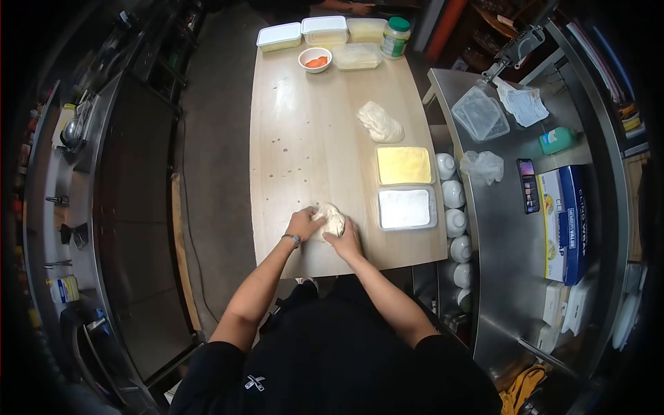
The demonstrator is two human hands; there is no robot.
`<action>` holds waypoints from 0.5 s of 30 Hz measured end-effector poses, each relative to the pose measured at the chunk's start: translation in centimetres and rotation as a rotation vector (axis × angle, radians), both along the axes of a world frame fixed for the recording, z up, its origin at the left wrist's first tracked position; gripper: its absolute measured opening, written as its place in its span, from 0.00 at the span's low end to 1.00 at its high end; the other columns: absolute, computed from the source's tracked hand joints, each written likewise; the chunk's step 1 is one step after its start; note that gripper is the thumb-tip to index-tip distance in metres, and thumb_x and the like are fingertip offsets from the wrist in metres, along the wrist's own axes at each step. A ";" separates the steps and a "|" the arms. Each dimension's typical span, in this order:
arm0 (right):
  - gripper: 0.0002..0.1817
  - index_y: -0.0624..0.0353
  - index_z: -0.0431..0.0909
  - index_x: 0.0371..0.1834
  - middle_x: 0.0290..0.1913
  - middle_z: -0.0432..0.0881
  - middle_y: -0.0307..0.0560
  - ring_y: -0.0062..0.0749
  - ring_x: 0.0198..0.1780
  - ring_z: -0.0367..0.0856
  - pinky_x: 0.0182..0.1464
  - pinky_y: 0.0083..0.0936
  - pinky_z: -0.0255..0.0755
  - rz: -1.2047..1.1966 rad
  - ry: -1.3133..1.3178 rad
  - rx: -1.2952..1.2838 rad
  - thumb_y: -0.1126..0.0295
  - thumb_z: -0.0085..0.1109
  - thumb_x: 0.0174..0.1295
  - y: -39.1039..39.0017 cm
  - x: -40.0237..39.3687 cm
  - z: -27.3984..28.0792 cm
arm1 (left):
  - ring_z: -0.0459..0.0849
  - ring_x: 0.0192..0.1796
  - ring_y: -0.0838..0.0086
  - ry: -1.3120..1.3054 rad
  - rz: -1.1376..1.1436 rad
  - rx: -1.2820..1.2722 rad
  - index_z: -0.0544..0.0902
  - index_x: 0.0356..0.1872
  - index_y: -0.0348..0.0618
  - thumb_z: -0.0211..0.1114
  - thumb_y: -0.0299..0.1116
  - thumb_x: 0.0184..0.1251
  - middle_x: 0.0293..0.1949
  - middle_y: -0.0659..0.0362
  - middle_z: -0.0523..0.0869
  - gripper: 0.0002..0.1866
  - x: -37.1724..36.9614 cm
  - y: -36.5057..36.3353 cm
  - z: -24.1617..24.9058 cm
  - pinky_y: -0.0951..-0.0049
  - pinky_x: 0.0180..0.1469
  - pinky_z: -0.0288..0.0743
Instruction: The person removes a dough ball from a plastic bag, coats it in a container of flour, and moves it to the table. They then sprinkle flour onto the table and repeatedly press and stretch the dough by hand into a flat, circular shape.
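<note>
A lump of pale dough [330, 220] lies near the front edge of the wooden table [318, 152]. My left hand [304, 224], with a band at the wrist, grips its left side. On the right side my right hand [345, 241] is wrapped round it, thumb pressed into the dough. A second, longer piece of dough [380, 123] rests farther back on the right. Nearer to my right hand are a container with a yellow filling [404, 165] and a container of white powder [405, 209].
Lidded containers [279, 34], a white bowl with orange pieces [316, 60] and a green-capped jar [395, 37] line the table's far end. A steel counter [494, 242] on the right holds a phone [528, 185] and a cling wrap box [571, 225]. Another person's hand [361, 8] shows beyond the table.
</note>
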State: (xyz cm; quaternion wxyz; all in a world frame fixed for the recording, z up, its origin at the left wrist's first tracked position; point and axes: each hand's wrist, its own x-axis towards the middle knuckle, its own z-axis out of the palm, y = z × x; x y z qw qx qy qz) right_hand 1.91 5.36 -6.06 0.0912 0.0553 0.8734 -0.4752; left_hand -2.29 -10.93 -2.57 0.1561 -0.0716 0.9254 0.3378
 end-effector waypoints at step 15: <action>0.27 0.61 0.74 0.55 0.51 0.79 0.52 0.37 0.52 0.79 0.55 0.29 0.72 0.156 0.115 -0.417 0.76 0.68 0.47 9.5 -0.8 13.0 | 0.82 0.46 0.63 0.230 -0.396 0.427 0.77 0.54 0.39 0.71 0.32 0.57 0.48 0.51 0.81 0.23 3.9 6.1 14.4 0.71 0.45 0.77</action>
